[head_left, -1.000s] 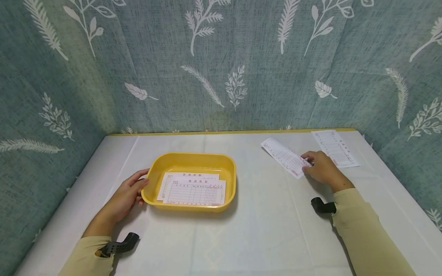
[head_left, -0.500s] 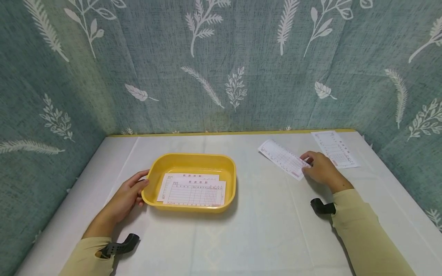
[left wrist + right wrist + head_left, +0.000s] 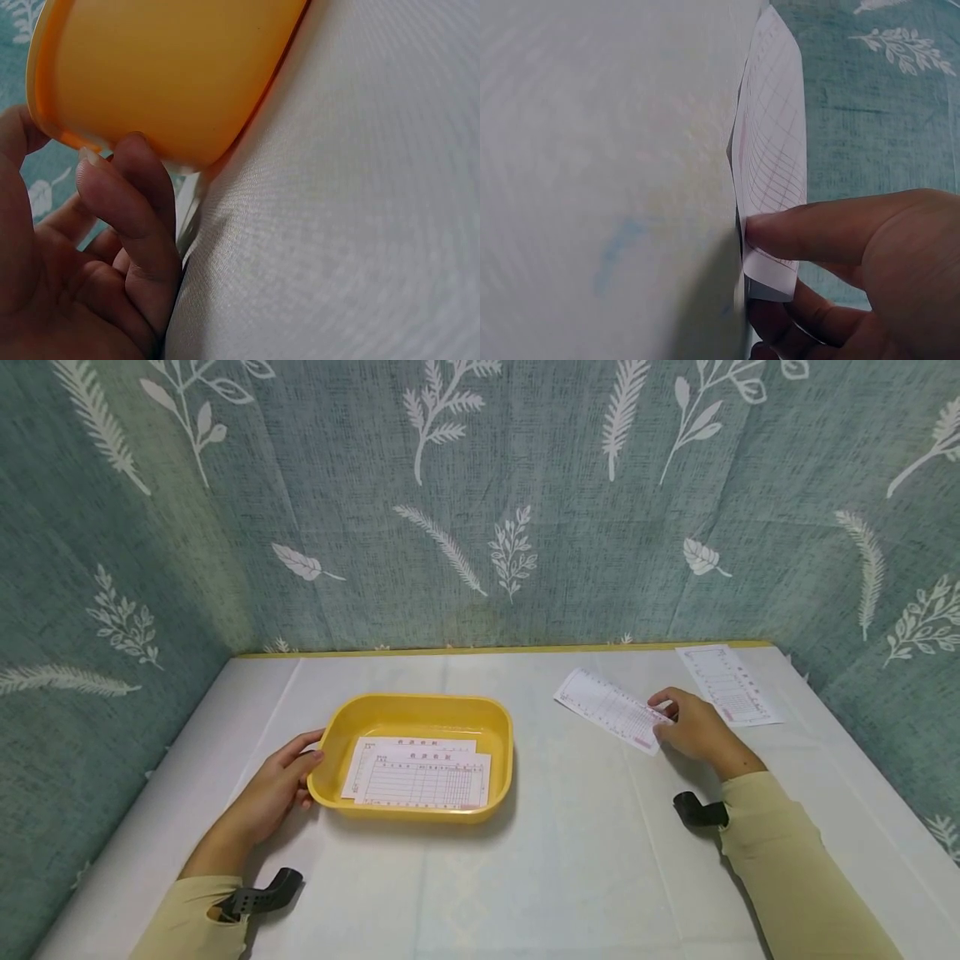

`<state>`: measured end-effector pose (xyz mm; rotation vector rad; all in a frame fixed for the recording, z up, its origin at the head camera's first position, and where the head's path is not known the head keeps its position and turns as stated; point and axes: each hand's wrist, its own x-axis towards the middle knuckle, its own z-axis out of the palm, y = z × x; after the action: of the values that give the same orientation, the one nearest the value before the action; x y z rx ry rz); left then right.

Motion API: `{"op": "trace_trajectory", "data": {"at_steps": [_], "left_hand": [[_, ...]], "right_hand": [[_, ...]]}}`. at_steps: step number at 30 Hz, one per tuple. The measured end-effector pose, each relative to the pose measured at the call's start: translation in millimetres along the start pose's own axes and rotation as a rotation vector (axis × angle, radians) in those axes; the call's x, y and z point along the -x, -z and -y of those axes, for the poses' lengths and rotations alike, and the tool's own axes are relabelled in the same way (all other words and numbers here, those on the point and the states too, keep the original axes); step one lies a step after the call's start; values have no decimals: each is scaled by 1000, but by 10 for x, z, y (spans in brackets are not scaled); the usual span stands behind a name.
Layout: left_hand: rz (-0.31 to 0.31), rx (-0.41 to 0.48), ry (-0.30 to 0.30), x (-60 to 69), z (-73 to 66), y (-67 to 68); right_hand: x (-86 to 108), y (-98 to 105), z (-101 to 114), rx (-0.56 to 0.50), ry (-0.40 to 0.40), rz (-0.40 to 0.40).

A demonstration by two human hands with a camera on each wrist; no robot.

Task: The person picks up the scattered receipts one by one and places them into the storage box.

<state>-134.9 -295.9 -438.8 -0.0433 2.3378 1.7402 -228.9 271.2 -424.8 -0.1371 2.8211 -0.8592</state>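
Observation:
In the head view, a yellow plastic basin (image 3: 416, 710) stands on the left half of the table. My left hand (image 3: 272, 787) grips its left rim, the thumb on top and curled fingers (image 3: 124, 202) against the outer wall. Two printed receipt slips overlap inside, the front slip (image 3: 422, 781) partly covering the back slip (image 3: 416, 743). To the right, my right hand (image 3: 699, 733) pinches the near right end of a third receipt slip (image 3: 600, 703). The right wrist view shows the thumb on that slip's printed face, the paper (image 3: 776, 150) bending slightly, close to the tabletop.
Another printed slip (image 3: 729, 685) lies flat at the table's far right, just beyond my right hand. A white cloth (image 3: 570, 860) covers the table. Green leaf-patterned fabric (image 3: 480, 543) hangs behind it and at both sides.
The slip in my right hand has swung, its far end coming left and slightly nearer. My right hand has barely shifted. The left hand and basin stay put.

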Motion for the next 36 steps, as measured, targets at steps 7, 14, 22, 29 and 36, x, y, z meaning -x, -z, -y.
{"op": "trace_trajectory", "data": {"at_steps": [7, 14, 22, 29, 36], "left_hand": [[3, 1, 7, 10, 8, -1], [2, -9, 7, 18, -17, 3], [2, 9, 6, 14, -15, -7], [1, -3, -1, 17, 2, -15], [0, -5, -6, 15, 2, -15]], "right_hand": [[0, -18, 2, 23, 23, 25], [-10, -25, 14, 14, 31, 22], [-7, -22, 28, -10, 2, 40], [5, -35, 42, -6, -26, 45], [5, -24, 38, -20, 8, 31]]}}
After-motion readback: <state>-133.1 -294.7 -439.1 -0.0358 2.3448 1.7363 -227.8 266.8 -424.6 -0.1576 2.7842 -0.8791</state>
